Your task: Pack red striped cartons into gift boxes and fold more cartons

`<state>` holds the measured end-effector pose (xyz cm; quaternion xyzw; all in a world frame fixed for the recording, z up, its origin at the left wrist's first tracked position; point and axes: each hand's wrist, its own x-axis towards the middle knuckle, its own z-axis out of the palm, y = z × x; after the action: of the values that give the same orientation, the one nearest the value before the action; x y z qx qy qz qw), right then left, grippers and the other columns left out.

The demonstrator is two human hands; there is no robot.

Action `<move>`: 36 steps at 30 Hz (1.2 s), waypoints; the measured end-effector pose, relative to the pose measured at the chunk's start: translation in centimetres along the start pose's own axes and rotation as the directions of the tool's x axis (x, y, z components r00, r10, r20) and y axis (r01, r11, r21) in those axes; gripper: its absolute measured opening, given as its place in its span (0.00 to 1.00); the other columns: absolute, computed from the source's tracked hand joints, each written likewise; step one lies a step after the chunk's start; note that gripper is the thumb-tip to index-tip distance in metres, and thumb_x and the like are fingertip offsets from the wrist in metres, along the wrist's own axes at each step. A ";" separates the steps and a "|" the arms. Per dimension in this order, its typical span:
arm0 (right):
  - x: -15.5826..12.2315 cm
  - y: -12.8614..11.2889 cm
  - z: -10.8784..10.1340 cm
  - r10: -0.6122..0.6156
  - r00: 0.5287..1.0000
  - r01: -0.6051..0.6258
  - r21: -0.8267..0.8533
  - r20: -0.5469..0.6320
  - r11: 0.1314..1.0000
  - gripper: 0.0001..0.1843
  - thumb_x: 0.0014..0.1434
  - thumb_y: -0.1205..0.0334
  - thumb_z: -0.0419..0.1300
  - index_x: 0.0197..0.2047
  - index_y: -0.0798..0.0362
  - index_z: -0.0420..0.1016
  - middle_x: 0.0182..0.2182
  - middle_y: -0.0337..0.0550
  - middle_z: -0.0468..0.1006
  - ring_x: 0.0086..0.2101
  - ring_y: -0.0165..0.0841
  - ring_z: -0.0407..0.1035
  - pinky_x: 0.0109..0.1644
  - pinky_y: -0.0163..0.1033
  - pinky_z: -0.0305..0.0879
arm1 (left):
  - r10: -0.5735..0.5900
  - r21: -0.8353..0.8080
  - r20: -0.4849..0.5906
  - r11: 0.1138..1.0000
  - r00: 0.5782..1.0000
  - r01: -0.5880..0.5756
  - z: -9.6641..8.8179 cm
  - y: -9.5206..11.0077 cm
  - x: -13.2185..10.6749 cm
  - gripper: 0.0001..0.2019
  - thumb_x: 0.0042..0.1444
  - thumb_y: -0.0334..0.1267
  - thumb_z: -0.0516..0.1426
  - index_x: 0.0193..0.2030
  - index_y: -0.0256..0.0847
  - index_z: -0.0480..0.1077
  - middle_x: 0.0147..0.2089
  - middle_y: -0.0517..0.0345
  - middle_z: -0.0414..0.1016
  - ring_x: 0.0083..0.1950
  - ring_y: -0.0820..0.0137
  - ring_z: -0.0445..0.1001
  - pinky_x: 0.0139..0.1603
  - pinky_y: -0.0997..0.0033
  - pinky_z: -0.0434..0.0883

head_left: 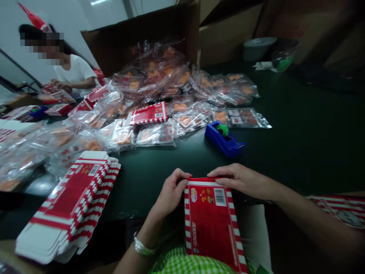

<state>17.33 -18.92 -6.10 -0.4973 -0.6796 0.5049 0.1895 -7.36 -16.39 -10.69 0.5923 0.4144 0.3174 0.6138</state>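
I hold a red box with white-striped edges (212, 224) upright against my lap at the table's front edge. My left hand (172, 192) pinches its top left corner with the fingers curled. My right hand (239, 179) lies over the top right edge, fingers closed on the flap. A barcode and small pictures show on the box's face. A stack of flat red-and-white box blanks (71, 205) lies to my left on the dark green table (299, 140).
Several clear bags of orange items (171, 102) spill from a large cardboard carton (142, 34) across the table. A blue tape dispenser (224, 139) sits just beyond my hands. Another person in white (74, 74) works at the far left. A grey bowl (258, 47) stands far right.
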 end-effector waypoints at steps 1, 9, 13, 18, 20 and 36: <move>-0.5 0.5 0.2 0.022 0.998 -0.020 0.045 -0.057 0.999 0.18 0.60 0.52 0.55 0.47 0.51 0.77 0.43 0.42 0.80 0.42 0.38 0.74 0.42 0.38 0.69 | -0.006 0.000 -0.005 1.000 1.000 0.006 -0.3 0.2 0.0 0.04 0.59 0.37 0.53 0.37 0.40 0.66 0.47 0.54 0.74 0.45 0.70 0.72 0.46 0.72 0.68; -2.2 1.9 3.0 -0.047 0.951 0.044 -0.016 -0.306 0.999 0.16 0.63 0.53 0.54 0.44 0.50 0.79 0.42 0.43 0.80 0.41 0.38 0.74 0.45 0.39 0.69 | -0.037 0.228 0.098 0.974 0.995 0.014 1.1 1.3 1.2 0.10 0.57 0.42 0.55 0.29 0.38 0.66 0.27 0.63 0.66 0.30 0.75 0.63 0.30 0.77 0.62; -2.5 4.5 -0.2 0.098 0.703 0.036 0.173 -0.704 0.984 0.20 0.59 0.47 0.57 0.49 0.51 0.75 0.45 0.47 0.78 0.45 0.41 0.72 0.50 0.46 0.69 | -0.105 0.081 0.065 0.992 0.992 0.100 1.2 0.4 1.5 0.14 0.57 0.47 0.55 0.29 0.39 0.63 0.28 0.62 0.67 0.29 0.73 0.67 0.29 0.75 0.64; -0.5 6.7 -2.2 0.124 0.357 -0.057 0.110 -0.926 0.992 0.42 0.46 0.48 0.67 0.61 0.54 0.60 0.57 0.57 0.66 0.55 0.49 0.62 0.52 0.53 0.67 | -0.162 0.053 0.123 0.986 0.979 0.156 0.7 0.6 1.6 0.17 0.57 0.53 0.55 0.31 0.40 0.62 0.30 0.60 0.70 0.32 0.68 0.73 0.29 0.73 0.68; 0.6 6.5 -2.2 0.111 0.411 -0.110 0.071 -0.905 0.991 0.46 0.44 0.52 0.69 0.63 0.54 0.56 0.60 0.58 0.61 0.58 0.50 0.58 0.54 0.54 0.66 | -0.169 0.059 0.138 0.985 0.976 0.163 0.5 0.8 1.6 0.17 0.58 0.54 0.54 0.34 0.40 0.62 0.31 0.60 0.72 0.32 0.68 0.74 0.31 0.73 0.69; 2.4 2.0 -7.6 0.503 0.597 -0.074 0.581 -0.625 0.811 0.11 0.47 0.63 0.68 0.23 0.57 0.70 0.32 0.49 0.74 0.33 0.38 0.70 0.28 0.45 0.75 | -0.234 0.072 0.177 0.972 0.956 0.225 0.6 0.8 1.8 0.18 0.59 0.57 0.50 0.37 0.43 0.61 0.39 0.58 0.75 0.37 0.66 0.77 0.33 0.71 0.73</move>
<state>22.98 -13.09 -5.23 -0.7012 -0.2889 0.4323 0.4878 -5.94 -15.01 -10.16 0.5825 0.4296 0.1770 0.6669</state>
